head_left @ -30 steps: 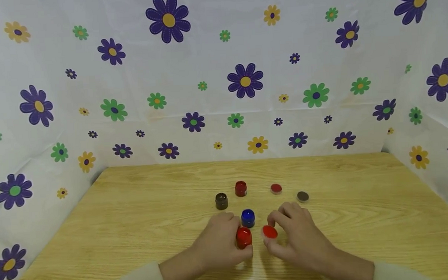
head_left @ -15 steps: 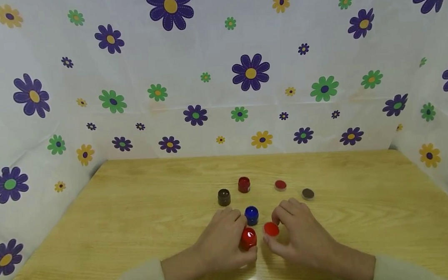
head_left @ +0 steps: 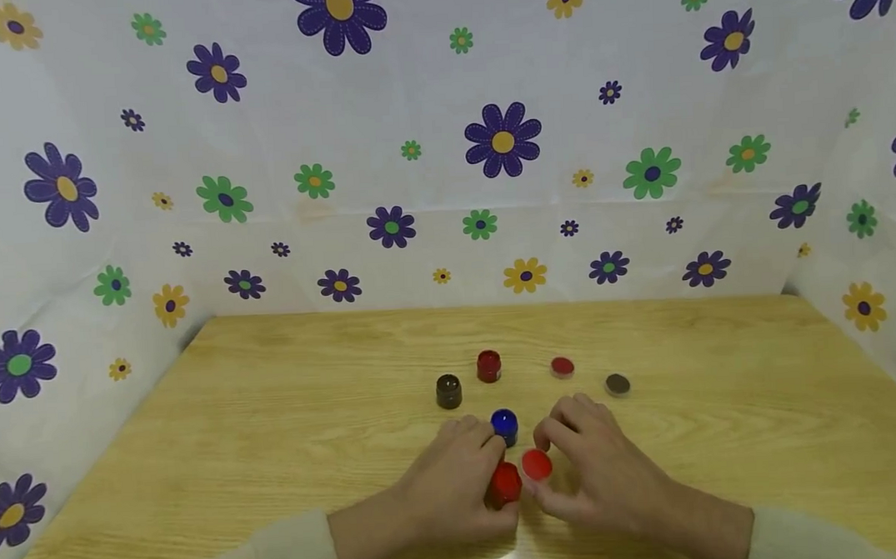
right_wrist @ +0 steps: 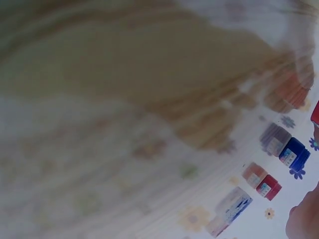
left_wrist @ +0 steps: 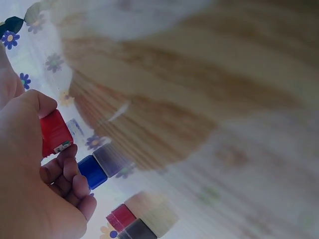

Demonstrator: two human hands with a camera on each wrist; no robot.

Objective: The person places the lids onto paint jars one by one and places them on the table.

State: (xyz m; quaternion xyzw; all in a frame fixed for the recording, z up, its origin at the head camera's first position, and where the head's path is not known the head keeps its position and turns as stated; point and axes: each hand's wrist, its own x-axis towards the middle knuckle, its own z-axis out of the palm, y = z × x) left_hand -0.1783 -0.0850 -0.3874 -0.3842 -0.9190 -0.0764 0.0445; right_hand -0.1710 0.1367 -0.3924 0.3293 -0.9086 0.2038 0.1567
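My left hand (head_left: 457, 483) grips a small open jar of bright red paint (head_left: 506, 483) between thumb and fingers, tilted toward the right. Its side and part of a label show on the red jar (left_wrist: 56, 132) in the left wrist view. Just to its right, my right hand (head_left: 602, 464) pinches a round red lid (head_left: 536, 465) at its edge, the red face turned up. The lid is right beside the jar's mouth. An open jar of blue paint (head_left: 504, 427) stands close behind my left fingertips. In the right wrist view, only part of my right hand (right_wrist: 305, 216) shows.
Farther back on the wooden table (head_left: 311, 402) stand a dark brown jar (head_left: 449, 391) and a dark red jar (head_left: 488, 366), both open. A dark red lid (head_left: 562, 367) and a dark brown lid (head_left: 618, 384) lie to their right. A flowered cloth (head_left: 410, 89) surrounds the table.
The red jar has shifted right and tipped toward the lid, and the lid has moved slightly left, so the gap between them is smaller. The head view has also shifted a little.
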